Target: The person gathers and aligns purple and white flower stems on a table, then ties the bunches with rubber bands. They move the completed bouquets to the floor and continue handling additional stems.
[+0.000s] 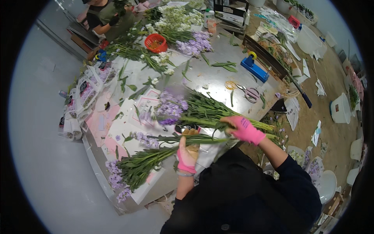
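Note:
My right hand [244,130], in a pink glove, is closed round the cut end of a leafy flower stem [210,139] with pale purple blossoms [147,140] at its left end. My left hand [187,157], in a pink glove with a tan palm, is open under that stem, thumb and fingers stretched out. The stem crosses in front of its fingers. Beyond my hands lies a larger bunch of purple flowers [171,105], its stems running right past my right hand. Another purple bunch [142,165] lies nearer, heads at the table's left edge.
Scissors [251,94] and a blue tape dispenser [254,70] lie on the metal table [218,84]. Farther off are a red basket [156,43] and white flowers [175,19]. Wrapped bunches [86,91] line the left edge. A person [111,19] stands across the table. White buckets [341,108] stand at right.

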`<state>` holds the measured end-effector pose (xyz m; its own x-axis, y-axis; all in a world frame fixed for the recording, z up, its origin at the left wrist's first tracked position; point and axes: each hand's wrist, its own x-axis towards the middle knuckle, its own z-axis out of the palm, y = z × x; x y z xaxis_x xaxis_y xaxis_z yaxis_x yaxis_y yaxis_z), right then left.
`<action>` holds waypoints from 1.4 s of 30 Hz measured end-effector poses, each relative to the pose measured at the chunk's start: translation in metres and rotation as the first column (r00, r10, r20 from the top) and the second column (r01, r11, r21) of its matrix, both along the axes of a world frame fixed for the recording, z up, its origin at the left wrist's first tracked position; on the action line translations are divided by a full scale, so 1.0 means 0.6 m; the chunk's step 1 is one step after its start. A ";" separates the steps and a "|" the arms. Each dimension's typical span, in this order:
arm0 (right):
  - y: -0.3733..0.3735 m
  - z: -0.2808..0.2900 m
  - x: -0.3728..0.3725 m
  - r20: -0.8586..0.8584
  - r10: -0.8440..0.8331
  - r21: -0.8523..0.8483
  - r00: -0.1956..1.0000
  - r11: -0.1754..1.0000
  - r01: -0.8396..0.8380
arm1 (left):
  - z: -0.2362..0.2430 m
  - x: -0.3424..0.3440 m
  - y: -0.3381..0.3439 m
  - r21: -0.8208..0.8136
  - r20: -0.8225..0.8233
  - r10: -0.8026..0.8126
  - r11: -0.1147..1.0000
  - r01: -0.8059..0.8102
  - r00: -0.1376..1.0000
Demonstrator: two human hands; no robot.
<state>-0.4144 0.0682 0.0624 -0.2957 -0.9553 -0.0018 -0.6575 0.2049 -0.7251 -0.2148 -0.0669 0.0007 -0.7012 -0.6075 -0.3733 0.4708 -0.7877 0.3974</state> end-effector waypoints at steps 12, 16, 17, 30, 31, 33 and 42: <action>0.088 -0.015 -0.283 0.339 -0.377 0.054 0.862 0.922 0.382 | -0.043 -0.020 0.024 0.062 0.236 0.161 0.982 -0.180 0.958; 0.094 -0.026 -0.343 -0.499 -0.349 -0.079 0.793 0.930 0.359 | -0.036 -0.022 0.019 0.011 0.326 0.187 0.979 -0.202 0.927; 0.093 -0.031 -0.333 -0.517 -0.298 -0.113 0.802 0.953 0.281 | -0.033 -0.022 0.018 0.017 0.319 0.183 0.980 -0.198 0.930; 0.112 -0.159 -0.029 -0.077 -0.100 0.102 0.992 0.989 0.107 | 0.067 -0.110 -0.007 -0.816 0.509 0.716 0.222 0.534 0.479; 0.109 -0.156 -0.025 -0.059 -0.126 0.090 0.990 0.987 0.131 | 0.084 -0.142 0.012 -0.783 0.422 0.668 -0.073 0.618 0.613; 0.108 -0.142 -0.030 -0.029 -0.170 0.065 0.985 0.983 0.171 | 0.101 -0.200 0.054 -0.533 0.429 0.447 -0.577 0.619 0.785; 0.181 -0.144 -0.103 0.083 -0.558 -0.198 0.825 0.803 0.563 | -0.020 -0.310 0.011 -0.266 0.686 0.087 -0.894 0.360 0.723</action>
